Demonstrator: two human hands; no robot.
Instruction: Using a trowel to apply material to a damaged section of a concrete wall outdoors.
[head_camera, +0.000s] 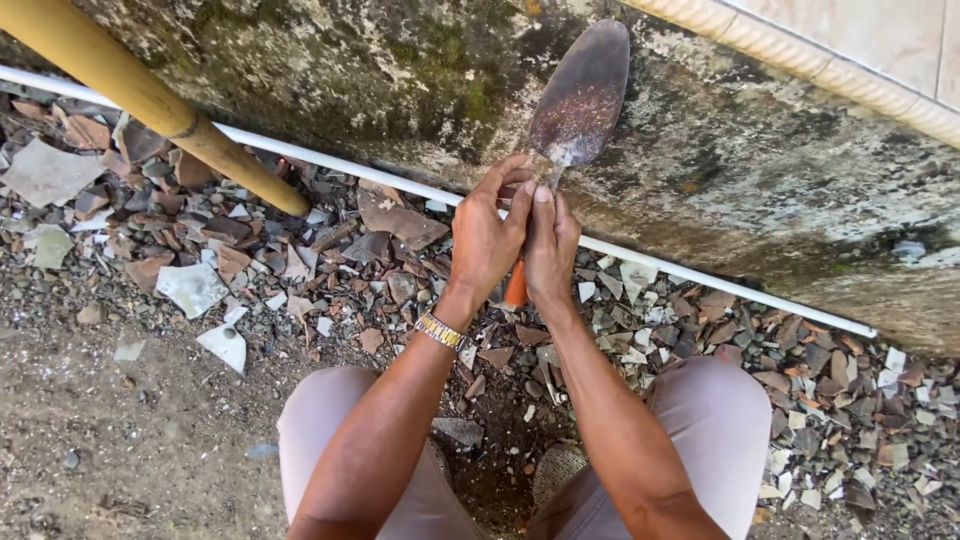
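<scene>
In the head view, both hands meet in front of a mossy, stained concrete wall and share one garden trowel. The left hand, with a metal-band wristwatch on its wrist, is closed around the trowel near the neck, thumb and forefinger pinching up at the base of the blade. The right hand is closed just beside it, touching it, its fingers wrapped over the handle, whose orange end shows below the palms. The rusty, dirt-flecked blade stands tilted upward and to the right, against the wall. A thin white pipe runs slantwise along the foot of the wall, passing behind the hands. A thick bamboo pole leans in from the upper left and ends among the rubble. Below lies a bed of broken tile shards and stones on bare dirt ground. The person's knees in light trousers frame the bottom edge.
</scene>
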